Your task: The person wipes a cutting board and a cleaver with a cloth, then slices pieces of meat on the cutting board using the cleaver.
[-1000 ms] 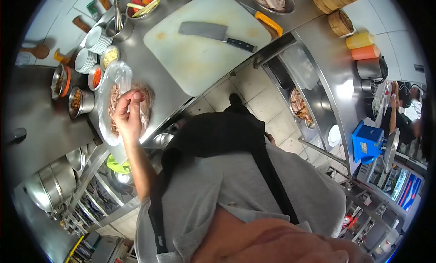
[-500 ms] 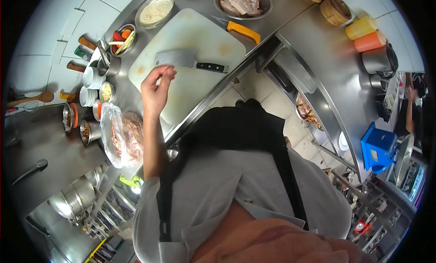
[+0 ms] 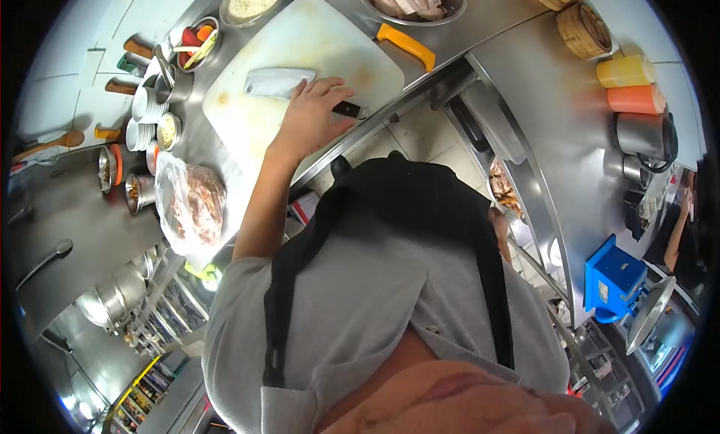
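Nearest, the person's right hand [image 3: 499, 228] shows only as a sliver beside the black apron [image 3: 416, 186]; whether it grips anything, cannot tell. The left hand [image 3: 304, 123] is over the cutting board [image 3: 296, 40] by its near edge, palm down, fingers spread and thumb apart, no closed grip visible. The cleaver [image 3: 274, 82] lies flat on the board under and beside those fingers: long axis roughly left to right, blade toward the board's left corner, handle [image 3: 349, 110] toward its near edge, passing between thumb and fingers. Left hand is clearly the nearer one. Blade-handle junction is covered by the fingers (contact or small gap, not clear). Left along the counter, the plastic bag [image 3: 193, 201] sits near its front edge, contents blurred by film. By the board's right corner lies a yellow-handled knife [image 3: 406, 47], blade hard to make out; beyond, a bowl of meat [image 3: 416, 20] is cut off at the top.
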{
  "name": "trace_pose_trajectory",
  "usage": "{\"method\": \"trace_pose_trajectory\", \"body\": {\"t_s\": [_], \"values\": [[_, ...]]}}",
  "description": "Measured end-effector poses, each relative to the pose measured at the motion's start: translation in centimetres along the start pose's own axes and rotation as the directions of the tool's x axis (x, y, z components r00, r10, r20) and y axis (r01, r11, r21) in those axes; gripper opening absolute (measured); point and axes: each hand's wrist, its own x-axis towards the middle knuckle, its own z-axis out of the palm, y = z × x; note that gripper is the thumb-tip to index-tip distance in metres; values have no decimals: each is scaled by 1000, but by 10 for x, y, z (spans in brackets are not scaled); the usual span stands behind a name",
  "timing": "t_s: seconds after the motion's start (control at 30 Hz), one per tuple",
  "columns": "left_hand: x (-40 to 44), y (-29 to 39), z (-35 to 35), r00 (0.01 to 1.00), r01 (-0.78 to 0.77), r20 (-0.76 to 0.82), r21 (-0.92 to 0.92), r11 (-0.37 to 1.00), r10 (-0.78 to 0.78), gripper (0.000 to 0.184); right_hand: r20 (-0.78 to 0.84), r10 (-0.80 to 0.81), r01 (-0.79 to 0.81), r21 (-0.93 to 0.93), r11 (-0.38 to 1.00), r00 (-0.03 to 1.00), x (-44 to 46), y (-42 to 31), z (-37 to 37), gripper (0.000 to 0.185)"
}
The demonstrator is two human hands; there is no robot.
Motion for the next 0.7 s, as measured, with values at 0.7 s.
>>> {"method": "trace_pose_trajectory", "body": {"t_s": [0.7], "values": [[-91, -2, 19, 866, 336, -370, -68, 939, -337, 36, 347, -864, 908, -339, 246, 364, -48, -526, 125, 39]]}}
